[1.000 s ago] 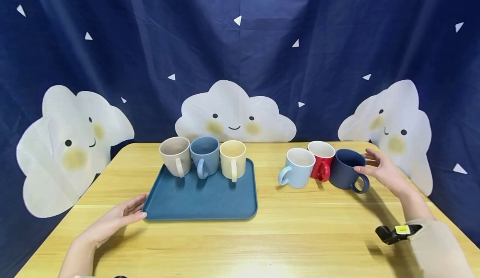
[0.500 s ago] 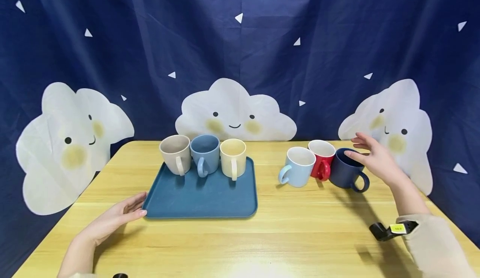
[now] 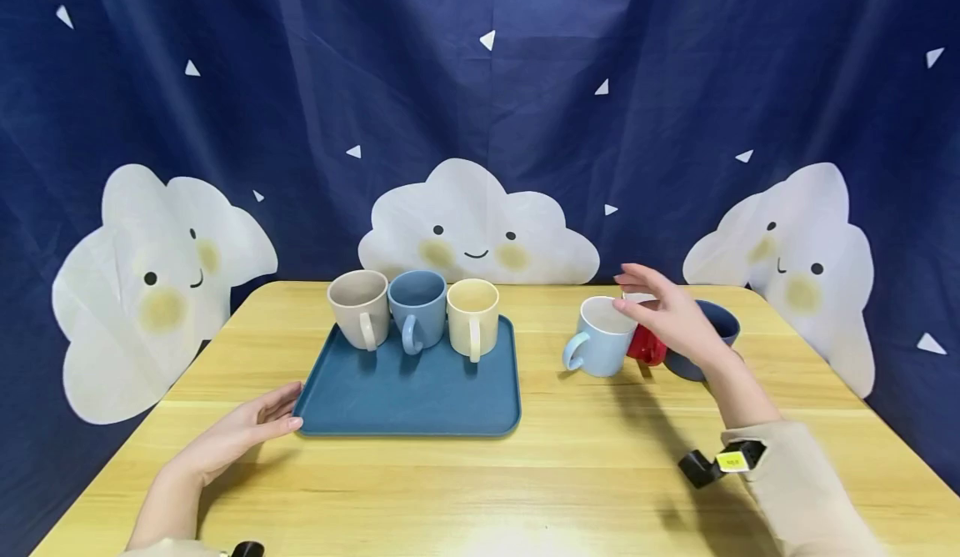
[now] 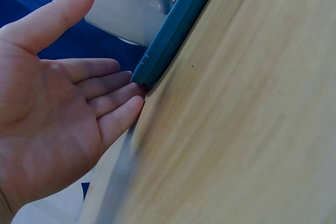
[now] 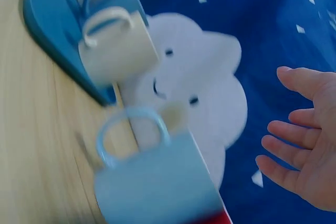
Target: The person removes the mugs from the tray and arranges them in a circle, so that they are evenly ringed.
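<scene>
My left hand (image 3: 236,436) touches the left edge of the blue tray (image 3: 408,398), fingers extended; in the left wrist view its fingertips meet the tray's corner (image 4: 163,45). Along the tray's back stand a greige mug (image 3: 358,311), a blue mug (image 3: 420,311) and a yellow mug (image 3: 474,317). My right hand (image 3: 675,319), empty with fingers spread, is above the red mug (image 3: 647,347), partly covering it and the navy mug (image 3: 718,321). Just left of it is the light blue mug (image 3: 602,340). The right wrist view shows the hand (image 5: 310,140) apart from the light blue mug (image 5: 157,182).
The wooden table (image 3: 480,490) ends at a dark blue curtain (image 3: 487,107) printed with clouds. A black wrist device (image 3: 701,467) hangs under my right forearm. A gap of table lies between the tray and the light blue mug.
My right hand has moved left from the navy mug to over the red one. My left hand has stayed at the tray's edge. The mugs have not moved on the table; the head view has shifted slightly.
</scene>
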The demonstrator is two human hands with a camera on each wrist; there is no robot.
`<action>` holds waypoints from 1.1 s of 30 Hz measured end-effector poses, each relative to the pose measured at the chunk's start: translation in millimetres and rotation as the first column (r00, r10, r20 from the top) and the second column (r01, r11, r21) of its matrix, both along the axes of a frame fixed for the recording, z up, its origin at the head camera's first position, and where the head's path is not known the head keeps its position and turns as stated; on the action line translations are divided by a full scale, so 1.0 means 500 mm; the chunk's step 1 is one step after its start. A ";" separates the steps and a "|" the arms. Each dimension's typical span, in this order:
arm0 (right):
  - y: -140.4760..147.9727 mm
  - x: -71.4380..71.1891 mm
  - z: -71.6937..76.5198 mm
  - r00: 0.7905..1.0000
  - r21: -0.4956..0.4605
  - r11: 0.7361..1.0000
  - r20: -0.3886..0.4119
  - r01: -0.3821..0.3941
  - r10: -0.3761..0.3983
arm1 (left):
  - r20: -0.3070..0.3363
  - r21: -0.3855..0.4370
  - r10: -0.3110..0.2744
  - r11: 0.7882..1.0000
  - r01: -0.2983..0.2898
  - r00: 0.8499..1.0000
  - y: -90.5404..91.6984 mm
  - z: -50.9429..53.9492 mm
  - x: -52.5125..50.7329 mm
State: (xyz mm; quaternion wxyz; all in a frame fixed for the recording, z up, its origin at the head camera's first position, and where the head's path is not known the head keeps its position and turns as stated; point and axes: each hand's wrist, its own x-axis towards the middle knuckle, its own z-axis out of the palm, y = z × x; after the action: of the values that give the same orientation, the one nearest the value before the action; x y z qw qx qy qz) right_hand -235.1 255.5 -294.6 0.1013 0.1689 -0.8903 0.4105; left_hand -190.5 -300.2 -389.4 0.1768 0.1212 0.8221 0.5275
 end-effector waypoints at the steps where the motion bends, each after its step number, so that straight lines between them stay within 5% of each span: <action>1: -0.013 -0.002 -0.001 1.000 -0.011 1.000 0.005 -0.017 0.017 | 0.001 0.000 0.000 1.000 0.000 1.000 0.000 0.000 0.000; 7: -0.081 -0.019 -0.018 0.994 -0.116 0.988 0.014 -0.106 0.109 | 0.002 0.004 0.000 1.000 0.000 1.000 0.001 -0.001 0.003; 16: -0.188 -0.036 -0.055 0.995 -0.135 0.986 0.031 -0.095 0.100 | 0.012 -0.002 -0.001 1.000 0.001 1.000 0.001 0.000 0.000; 22: -0.249 -0.052 -0.093 0.998 -0.099 0.995 0.059 -0.020 0.026 | -0.003 -0.003 -0.015 1.000 0.015 1.000 0.001 0.001 -0.004; 33: -0.314 -0.061 -0.150 0.990 -0.229 0.972 0.138 0.057 -0.025 | -0.022 0.008 -0.019 1.000 0.020 1.000 0.000 0.002 -0.002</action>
State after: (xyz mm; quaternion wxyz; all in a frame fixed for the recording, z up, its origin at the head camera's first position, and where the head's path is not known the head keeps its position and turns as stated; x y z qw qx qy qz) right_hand -265.8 98.6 -369.7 0.0686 0.1094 -0.8441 0.5203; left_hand -191.7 -300.3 -388.5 0.1723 0.1358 0.8206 0.5277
